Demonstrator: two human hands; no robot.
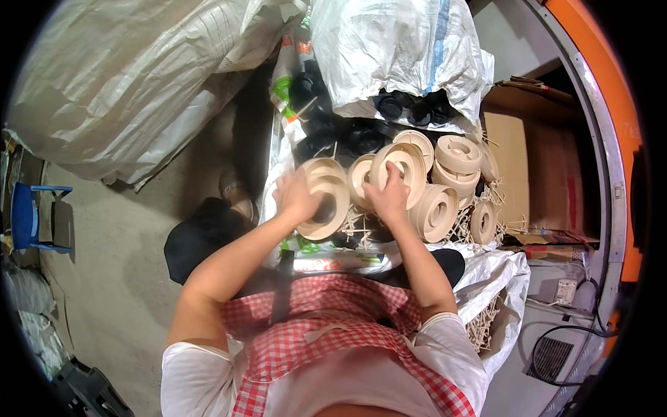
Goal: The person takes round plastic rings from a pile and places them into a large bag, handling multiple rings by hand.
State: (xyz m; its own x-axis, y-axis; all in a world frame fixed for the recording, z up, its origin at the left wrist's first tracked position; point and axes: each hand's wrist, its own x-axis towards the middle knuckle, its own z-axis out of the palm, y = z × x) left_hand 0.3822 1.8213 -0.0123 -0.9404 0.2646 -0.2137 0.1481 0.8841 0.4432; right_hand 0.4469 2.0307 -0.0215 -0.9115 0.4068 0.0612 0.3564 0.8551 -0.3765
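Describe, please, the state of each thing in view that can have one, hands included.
Left hand: gripping a beige ring.
Right hand: gripping another beige ring.
White sack: mouth open, black pieces showing.
Cardboard box: open.
White bag: open, beige sticks inside.
Large sack at upper left: cannot tell whether open.

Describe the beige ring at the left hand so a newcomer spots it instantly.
Find the big white sack with a blue stripe, top centre. Below it sits a cluster of pale round parts; follow it to its left end, where the left hand grips a rim. That beige ring is the cluster's leftmost piece, the only one at the left hand.
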